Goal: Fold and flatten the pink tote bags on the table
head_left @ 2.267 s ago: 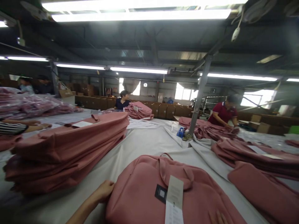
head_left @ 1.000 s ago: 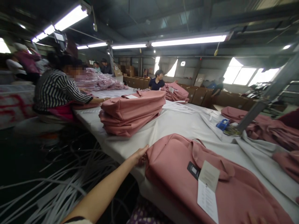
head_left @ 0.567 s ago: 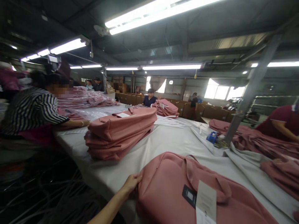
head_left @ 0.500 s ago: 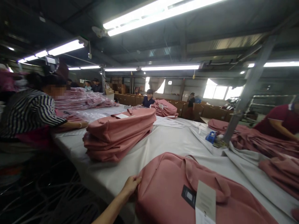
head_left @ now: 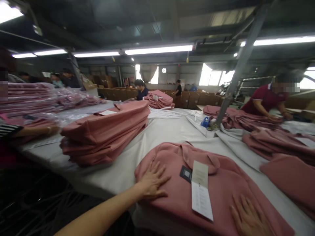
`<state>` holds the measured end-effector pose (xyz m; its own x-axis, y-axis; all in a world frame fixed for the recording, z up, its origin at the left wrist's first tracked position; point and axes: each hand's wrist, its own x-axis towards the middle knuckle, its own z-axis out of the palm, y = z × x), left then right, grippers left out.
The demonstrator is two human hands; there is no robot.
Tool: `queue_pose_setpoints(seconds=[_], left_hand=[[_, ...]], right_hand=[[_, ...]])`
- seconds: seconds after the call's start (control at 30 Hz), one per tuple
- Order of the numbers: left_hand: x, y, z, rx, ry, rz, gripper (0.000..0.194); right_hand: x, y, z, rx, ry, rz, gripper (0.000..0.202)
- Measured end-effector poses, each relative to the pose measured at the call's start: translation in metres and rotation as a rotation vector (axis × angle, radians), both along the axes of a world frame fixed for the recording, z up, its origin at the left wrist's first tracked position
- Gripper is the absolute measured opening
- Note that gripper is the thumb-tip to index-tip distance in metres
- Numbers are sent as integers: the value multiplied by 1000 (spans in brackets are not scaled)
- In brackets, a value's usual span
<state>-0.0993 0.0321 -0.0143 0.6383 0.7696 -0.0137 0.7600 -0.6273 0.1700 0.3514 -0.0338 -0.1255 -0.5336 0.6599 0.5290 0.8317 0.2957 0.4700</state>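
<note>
The tabletop is a long surface under grey cloth, running from the near edge well back into the hall. On it, to the left of the work, stands a stack of folded pink bags; on the right lie loose pink bags, with more in the corner just beside the work. A grey post rises from the middle of the tabletop, a blue tool at its foot.

The pink bag in hand lies flat at the near edge, handles up, a white hang tag on its face. The left hand is spread, palm down, on the bag's left corner. The right hand is spread flat on the lower right; it is partly cut by the frame.

Judged step: pressing the bag flat. Any further move calls for even pressure from both palms, clear of the tag.

Room: bare cloth lies between bag and stack and beyond the handles. The bag's near side overhangs or meets the tabletop edge; which cannot be told.
</note>
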Motion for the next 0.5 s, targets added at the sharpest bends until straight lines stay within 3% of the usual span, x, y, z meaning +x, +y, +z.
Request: queue_pose_setpoints(seconds=[0.1, 0.17, 0.23, 0.37, 0.5], left_hand=[[-10, -2, -36, -29, 65, 36, 71], [-13, 0, -45, -24, 81, 34, 70], [-13, 4, -45, -23, 96, 23, 70], [-10, 9, -37, -58, 124, 8, 70], [-10, 10, -41, -53, 161, 3, 69]], right_hand=[[-20, -12, 19, -180, -10, -193, 43], [-29, -13, 28, -280, 16, -334, 46], [-28, -10, 34, -365, 31, -432, 52], [-6, -3, 41, -515, 26, -359, 69], [12, -3, 42, -581, 46, -272, 75]])
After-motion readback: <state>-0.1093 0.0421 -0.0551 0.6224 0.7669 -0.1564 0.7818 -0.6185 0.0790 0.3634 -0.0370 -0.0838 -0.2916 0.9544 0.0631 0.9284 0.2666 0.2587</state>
